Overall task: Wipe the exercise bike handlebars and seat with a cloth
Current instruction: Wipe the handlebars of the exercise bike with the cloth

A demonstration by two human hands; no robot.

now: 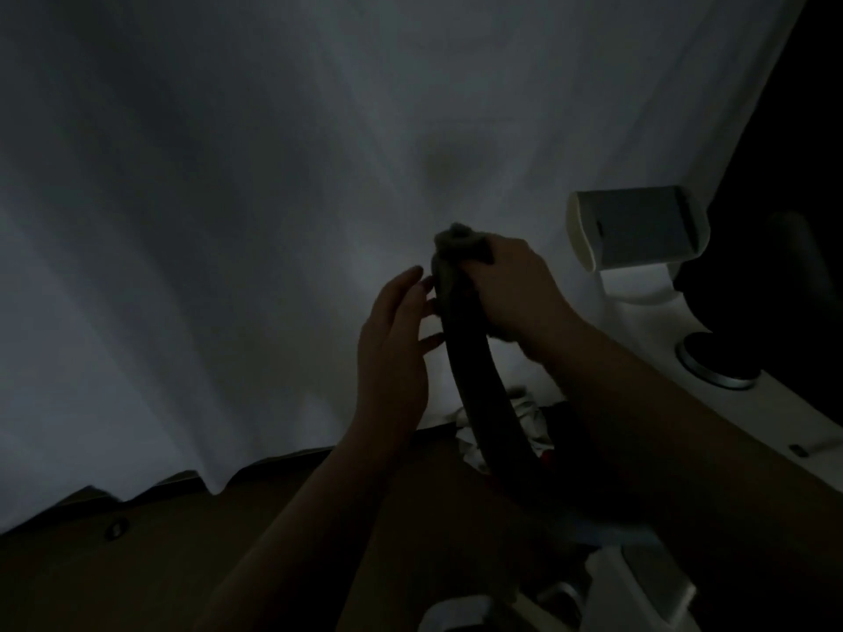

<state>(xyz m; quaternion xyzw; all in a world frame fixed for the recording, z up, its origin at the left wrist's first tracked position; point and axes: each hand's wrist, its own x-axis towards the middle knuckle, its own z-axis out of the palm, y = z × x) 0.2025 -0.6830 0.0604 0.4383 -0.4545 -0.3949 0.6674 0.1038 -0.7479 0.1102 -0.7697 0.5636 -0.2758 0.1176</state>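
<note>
A pale curtain (228, 221) filled most of the dim view, hanging in soft folds down to a brown floor (137, 577). To the right stood the white frame of the exercise bike (711, 390), carrying a tilted white holder (638, 232) with a greyish face and, below it, a round dark knob with a silvery rim (716, 364). A dark shape rose at the far right edge, too shadowed to identify.

From the lower middle a dark, curved handlebar (474, 371) swept upward and ended between the two hands. Both bare forearms reached up from the bottom of the view. The right hand (515, 285) was curled over the top end of the bar, its fingers gripping a greyish cloth (456, 244) bunched against the bar's tip. The left hand (392, 339) stood upright just beside the bar, palm toward it, fingers straight and loosely together, their tips touching or nearly touching its side; the low light left that unclear.

Behind the bar lay crumpled white fabric (529, 417) with something red beneath, half hidden. Pale parts at the bottom edge were cut off. No writing could be read anywhere.
</note>
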